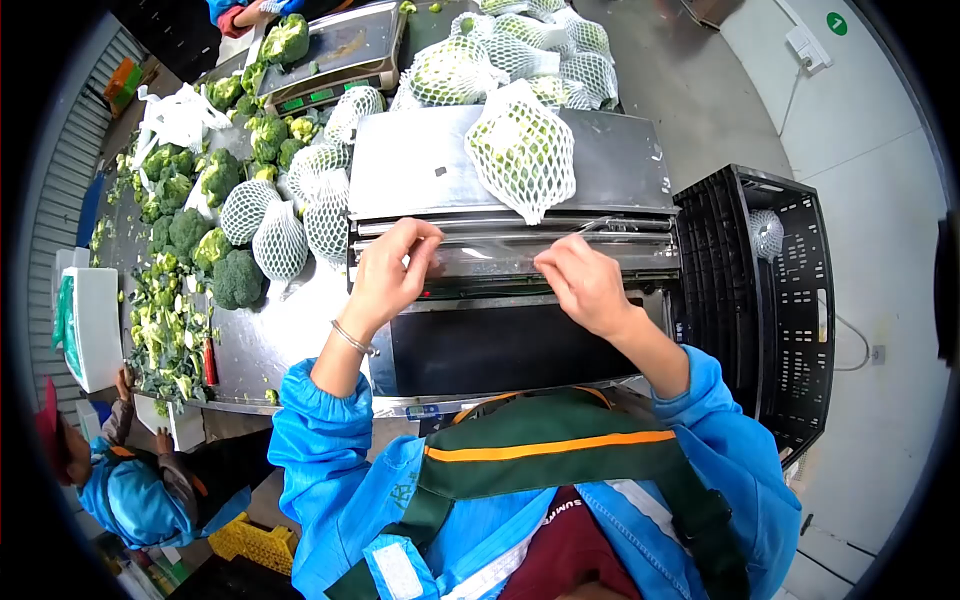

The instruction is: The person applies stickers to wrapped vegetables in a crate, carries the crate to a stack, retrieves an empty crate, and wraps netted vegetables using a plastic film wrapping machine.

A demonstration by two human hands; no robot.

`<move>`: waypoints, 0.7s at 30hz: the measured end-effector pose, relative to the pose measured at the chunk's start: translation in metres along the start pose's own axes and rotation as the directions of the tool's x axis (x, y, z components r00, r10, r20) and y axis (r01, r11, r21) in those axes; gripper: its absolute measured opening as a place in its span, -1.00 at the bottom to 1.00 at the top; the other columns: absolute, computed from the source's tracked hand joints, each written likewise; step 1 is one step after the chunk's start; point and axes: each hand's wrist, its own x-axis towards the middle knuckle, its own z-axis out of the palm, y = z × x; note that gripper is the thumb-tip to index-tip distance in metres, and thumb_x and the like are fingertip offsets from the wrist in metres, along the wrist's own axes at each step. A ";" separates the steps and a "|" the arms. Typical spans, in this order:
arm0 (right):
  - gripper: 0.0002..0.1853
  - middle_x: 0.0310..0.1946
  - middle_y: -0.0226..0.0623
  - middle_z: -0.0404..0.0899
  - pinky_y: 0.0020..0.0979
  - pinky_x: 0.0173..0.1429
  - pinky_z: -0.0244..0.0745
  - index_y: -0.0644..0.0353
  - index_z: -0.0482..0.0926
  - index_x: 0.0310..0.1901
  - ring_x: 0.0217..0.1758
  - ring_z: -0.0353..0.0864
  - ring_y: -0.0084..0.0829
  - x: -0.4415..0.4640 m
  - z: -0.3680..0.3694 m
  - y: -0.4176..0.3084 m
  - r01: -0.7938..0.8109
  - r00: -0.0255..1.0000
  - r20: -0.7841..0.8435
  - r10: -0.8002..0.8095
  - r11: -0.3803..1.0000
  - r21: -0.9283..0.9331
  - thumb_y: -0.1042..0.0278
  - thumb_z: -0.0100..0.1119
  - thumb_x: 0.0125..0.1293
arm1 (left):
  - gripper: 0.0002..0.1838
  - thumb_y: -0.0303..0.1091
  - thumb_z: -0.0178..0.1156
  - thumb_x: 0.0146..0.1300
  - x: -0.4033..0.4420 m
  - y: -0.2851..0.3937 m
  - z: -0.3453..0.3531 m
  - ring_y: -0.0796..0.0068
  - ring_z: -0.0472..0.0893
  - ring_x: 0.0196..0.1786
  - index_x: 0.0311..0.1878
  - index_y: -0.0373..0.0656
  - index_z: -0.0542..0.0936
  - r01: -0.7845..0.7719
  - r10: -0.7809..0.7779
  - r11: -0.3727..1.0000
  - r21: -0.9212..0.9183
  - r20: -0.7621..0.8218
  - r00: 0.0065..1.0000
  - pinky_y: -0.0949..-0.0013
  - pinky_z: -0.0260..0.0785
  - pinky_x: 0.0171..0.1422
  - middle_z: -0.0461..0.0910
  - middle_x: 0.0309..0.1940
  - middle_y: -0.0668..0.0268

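Note:
Both hands are over the rollers of a metal wrapping machine (410,160). My left hand (397,262), with a bracelet on the wrist, has its fingertips pinched at the edge of clear film (485,250). To the right, my right hand (582,285) pinches the same film, which stretches between the hands. Beyond them, a vegetable in a white foam net (520,150) rests on the machine's metal top. Nearest my body lies the machine's flat black plate (480,350).
Broccoli heads (238,279), netted pieces (280,242), trimmings (165,330) and a red-handled tool (210,360) lie left. More netted heads (450,70) and a scale (330,50) are behind. A black crate (790,300) stands right. Two other people work at the left and top.

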 end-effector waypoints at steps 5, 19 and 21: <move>-0.89 -0.36 -0.30 0.51 -0.38 -0.31 0.47 0.13 0.57 -0.30 -0.37 0.55 -0.26 -0.021 -0.006 0.012 -0.026 0.999 0.031 0.024 0.999 0.045 0.46 0.20 0.10 | -0.90 -0.57 0.01 0.23 -0.012 -0.004 0.004 0.42 0.65 -0.33 -0.20 -0.25 0.47 -0.061 0.066 0.996 -0.067 0.063 0.996 0.46 0.45 -0.27 0.55 -0.36 0.22; -0.71 -0.19 -0.37 0.46 -0.34 -0.05 0.23 -0.08 0.58 -0.17 -0.11 0.45 -0.36 0.025 -0.074 0.115 0.290 0.868 0.470 -0.158 0.931 -0.224 0.46 0.15 0.02 | -0.89 -0.58 0.03 0.21 -0.005 0.001 0.007 0.36 0.64 -0.32 -0.20 -0.25 0.48 -0.031 0.030 1.000 0.004 0.092 0.995 0.44 0.43 -0.22 0.60 -0.44 0.22; -0.81 -0.20 -0.36 0.44 -0.35 -0.10 0.25 -0.01 0.55 -0.26 -0.13 0.45 -0.36 0.032 -0.068 0.114 0.332 0.859 0.467 -0.212 0.923 -0.192 0.44 0.16 0.04 | -0.90 -0.57 0.04 0.21 -0.006 0.001 0.008 0.35 0.64 -0.33 -0.22 -0.26 0.48 -0.039 0.036 0.999 0.037 0.082 0.996 0.43 0.44 -0.24 0.58 -0.43 0.21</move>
